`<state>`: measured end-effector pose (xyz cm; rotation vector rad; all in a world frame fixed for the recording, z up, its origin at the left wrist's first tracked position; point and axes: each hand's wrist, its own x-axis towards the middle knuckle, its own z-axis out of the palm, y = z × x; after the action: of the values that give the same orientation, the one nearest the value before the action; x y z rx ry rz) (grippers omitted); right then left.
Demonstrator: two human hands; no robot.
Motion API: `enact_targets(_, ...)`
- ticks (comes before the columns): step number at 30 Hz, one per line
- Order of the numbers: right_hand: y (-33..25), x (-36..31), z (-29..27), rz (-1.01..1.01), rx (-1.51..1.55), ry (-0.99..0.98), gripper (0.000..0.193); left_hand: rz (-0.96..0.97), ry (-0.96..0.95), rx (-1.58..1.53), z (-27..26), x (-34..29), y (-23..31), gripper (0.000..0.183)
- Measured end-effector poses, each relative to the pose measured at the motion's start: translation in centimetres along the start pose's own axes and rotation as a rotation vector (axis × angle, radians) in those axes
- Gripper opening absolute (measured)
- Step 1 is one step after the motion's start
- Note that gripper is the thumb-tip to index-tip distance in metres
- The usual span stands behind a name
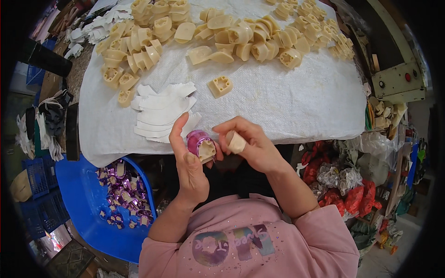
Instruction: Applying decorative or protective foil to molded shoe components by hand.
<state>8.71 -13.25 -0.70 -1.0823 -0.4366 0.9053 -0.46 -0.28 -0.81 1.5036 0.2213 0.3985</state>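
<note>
A shoe heel wrapped in shiny purple material (202, 144) is gripped in my left hand (189, 169), its beige hollow end facing me. The left index finger points up past it, and the thumb lies along its side. Close to its right, my right hand (252, 147) has bent fingers held apart, with a pale cover on what looks like the thumb. Nothing held shows in that hand. White cut sheets (162, 111) lie fanned on the table beyond my left hand. One bare beige heel (220, 86) sits alone just ahead.
Many beige heels (241, 34) are heaped along the table's far side. More white pieces (104, 25) lie at the far left. A blue tub (85, 204) at my lower left contains purple-wrapped heels (124, 190). Red plastic bags (361, 197) and a green machine (398, 81) stand right.
</note>
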Motion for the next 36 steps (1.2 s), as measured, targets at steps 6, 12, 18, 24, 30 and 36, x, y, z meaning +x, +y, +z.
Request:
enact_targets(6, -2.5, 0.2, 1.3, -0.130, -0.896, 0.099, 0.032, 0.261, -0.075, 0.343, -0.8, 0.5, -0.7, 0.091)
enact_targets(12, -1.1, 0.4, 1.1, -0.318, -0.763, 0.098, 0.030, 0.322, -0.006, 0.194, -0.1, 0.1, -0.3, 0.081)
enact_targets(18, -1.2, 0.6, 0.4, -0.151, -0.311, 0.072, 0.025, -0.046, -0.144, 0.067, -2.3, 0.2, 0.6, 0.047)
enact_targets(24, -1.8, 0.9, -1.5, 0.017, -0.281, -0.101, 0.020, 0.235, -0.204, 0.445, -2.2, 0.6, 1.8, 0.043)
enact_targets(30, -0.8, 0.8, -0.4, -0.329, -0.768, 0.079, 0.014, 0.238, -0.118, 0.392, -1.1, 0.7, 0.5, 0.043)
enact_targets(36, -0.3, 0.1, -1.7, -0.129, -0.160, -0.114, 0.019, 0.308, -0.074, 0.385, -0.7, 0.6, -0.2, 0.051)
